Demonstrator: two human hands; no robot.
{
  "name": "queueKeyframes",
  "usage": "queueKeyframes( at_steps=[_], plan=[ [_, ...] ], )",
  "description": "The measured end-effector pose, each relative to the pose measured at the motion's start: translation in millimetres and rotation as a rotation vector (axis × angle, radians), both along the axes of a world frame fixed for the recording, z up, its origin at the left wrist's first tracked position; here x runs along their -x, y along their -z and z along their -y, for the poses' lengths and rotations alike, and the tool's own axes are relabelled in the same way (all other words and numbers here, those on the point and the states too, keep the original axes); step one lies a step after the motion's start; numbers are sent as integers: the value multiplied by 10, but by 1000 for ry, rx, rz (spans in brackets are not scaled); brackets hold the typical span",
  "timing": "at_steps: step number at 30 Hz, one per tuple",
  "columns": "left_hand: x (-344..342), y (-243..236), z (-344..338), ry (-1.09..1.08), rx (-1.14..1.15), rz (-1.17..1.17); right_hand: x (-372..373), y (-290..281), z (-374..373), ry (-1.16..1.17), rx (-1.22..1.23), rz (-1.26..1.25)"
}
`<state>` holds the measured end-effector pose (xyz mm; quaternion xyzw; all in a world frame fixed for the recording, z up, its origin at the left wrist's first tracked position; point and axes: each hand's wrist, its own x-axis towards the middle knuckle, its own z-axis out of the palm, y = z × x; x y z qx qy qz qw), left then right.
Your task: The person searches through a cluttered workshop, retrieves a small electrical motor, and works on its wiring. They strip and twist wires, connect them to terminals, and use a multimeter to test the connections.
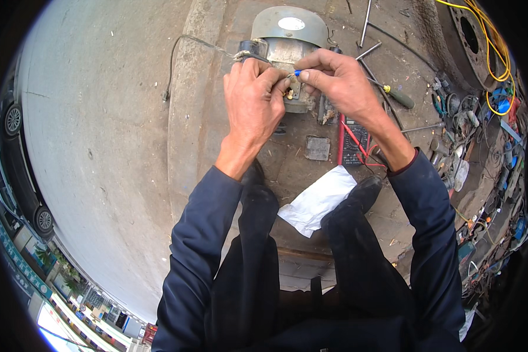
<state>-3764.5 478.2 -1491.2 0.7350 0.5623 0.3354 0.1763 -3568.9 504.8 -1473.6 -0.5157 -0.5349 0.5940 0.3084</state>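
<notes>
My left hand [252, 100] is closed at a grey electric motor [290, 32], its thumb and index pinching a thin wire [291, 76]. My right hand [349, 88] holds a small blue piece [298, 73] between thumb and index, at the end of that wire, just right of my left fingertips. Both hands are over the motor's open terminal area [289, 92], partly hidden by fingers. A grey cable [199, 41] runs from the motor toward the left. A red-cased multimeter [352, 155] with red probes lies below my right hand.
A screwdriver [402, 97], metal wrenches [365, 23], a wheel rim [466, 29] with yellow cord [498, 76] and jumbled tools and wires [463, 135] lie at right. White paper [317, 199] and a small metal plate [318, 148] are near my feet. A dark car [23, 164] stands far left.
</notes>
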Motion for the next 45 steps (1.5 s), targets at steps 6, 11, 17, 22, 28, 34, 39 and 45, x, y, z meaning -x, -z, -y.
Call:
queueKeyframes(
  at_steps=[6,11,17,22,28,34,39,45],
  plan=[
    [10,16,-22,3,-12,16,77,-27,-35,-14,-18,143],
    [16,16,-11,-3,-14,-1,152,-17,-44,-107,-305,472],
    [18,12,-17,2,-26,9,237,-25,-30,-106,-341,669],
    [20,-9,-16,1,-11,6,61,-52,-67,-72,-192,410],
    [27,5,-22,7,-13,28,16,-13,-33,-159,-396,314],
    [48,2,-34,21,-19,22,185,-49,-75,-138,-220,472],
    [57,5,-35,26,-7,28,69,-147,-48,-133,-207,354],
    [61,14,-39,23,-15,23,82,-81,-48,-128,-456,358]
  ],
)
